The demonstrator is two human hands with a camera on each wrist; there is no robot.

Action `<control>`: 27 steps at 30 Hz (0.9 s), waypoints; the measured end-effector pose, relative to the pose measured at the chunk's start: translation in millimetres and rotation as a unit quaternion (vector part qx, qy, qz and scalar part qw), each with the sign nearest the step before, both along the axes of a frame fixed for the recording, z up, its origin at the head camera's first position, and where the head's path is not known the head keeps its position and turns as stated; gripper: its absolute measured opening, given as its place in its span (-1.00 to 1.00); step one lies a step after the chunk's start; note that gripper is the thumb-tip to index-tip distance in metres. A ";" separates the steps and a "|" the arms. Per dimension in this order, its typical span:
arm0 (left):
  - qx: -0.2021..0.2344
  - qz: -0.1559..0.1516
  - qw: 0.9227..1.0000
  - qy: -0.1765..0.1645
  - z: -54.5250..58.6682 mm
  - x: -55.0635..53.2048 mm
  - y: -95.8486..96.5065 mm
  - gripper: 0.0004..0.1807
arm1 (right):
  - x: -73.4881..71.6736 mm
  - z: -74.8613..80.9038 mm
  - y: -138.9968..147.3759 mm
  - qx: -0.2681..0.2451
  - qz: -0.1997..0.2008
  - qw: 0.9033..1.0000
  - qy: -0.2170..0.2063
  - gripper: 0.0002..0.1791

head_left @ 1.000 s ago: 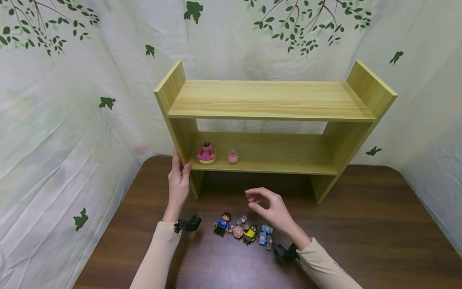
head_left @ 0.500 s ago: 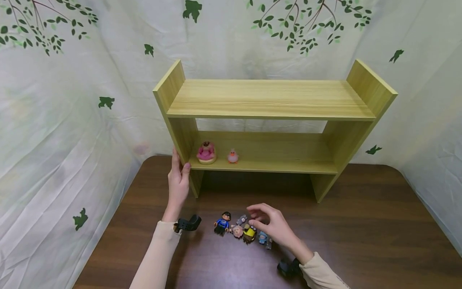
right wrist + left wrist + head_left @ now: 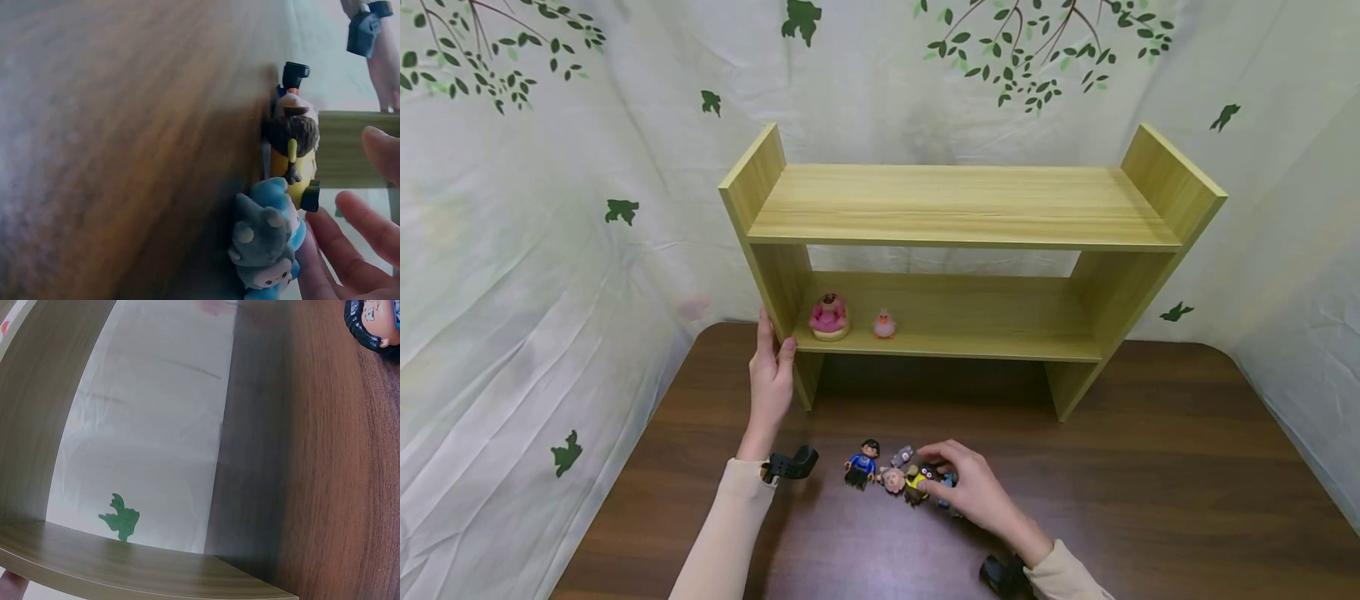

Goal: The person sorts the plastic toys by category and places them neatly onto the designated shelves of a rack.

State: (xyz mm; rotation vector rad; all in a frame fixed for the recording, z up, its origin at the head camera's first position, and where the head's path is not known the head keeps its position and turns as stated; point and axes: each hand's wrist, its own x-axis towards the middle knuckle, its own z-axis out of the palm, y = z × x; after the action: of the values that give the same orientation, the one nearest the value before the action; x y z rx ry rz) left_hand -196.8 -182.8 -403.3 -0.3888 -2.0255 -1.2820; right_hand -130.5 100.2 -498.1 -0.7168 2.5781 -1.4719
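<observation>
My left hand (image 3: 770, 379) holds the left side panel of a light wooden shelf (image 3: 966, 204), thumb over its front edge and fingers along the outside. My right hand (image 3: 976, 493) is low over the small toys, its thumb and fingers spread around a yellow-and-brown figure (image 3: 913, 483). In the right wrist view the fingers (image 3: 340, 250) are beside that figure and the grey and blue toys (image 3: 259, 234), not closed on any. Left of it lie a pink-faced toy (image 3: 892, 480), a small grey toy (image 3: 902, 456) and a black-haired doll in blue (image 3: 862, 464).
On the middle shelf board stand a pink bear figure (image 3: 830, 318) on a round base and a small pink duck (image 3: 884, 324). Behind the brown wooden table (image 3: 1195, 467) hangs a white cloth (image 3: 880, 92) printed with leaves.
My right hand has come down toward me from in front of the shelf to the toys, its fingers now covering part of the blue and grey ones. The left hand has stayed on the panel.
</observation>
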 end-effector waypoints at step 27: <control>0.003 0.005 1.000 0.005 -3.4 -2.4 0.0 -0.30 | 8.1 -3.0 -14.4 0.163 0.016 0.976 0.141 -0.49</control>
State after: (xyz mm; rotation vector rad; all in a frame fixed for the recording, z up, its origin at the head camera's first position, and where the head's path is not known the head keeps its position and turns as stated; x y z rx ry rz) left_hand -199.2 -182.8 -406.7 -0.3810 -2.0112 -1.2774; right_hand -122.5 85.8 -501.1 -0.9701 2.8980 -0.9561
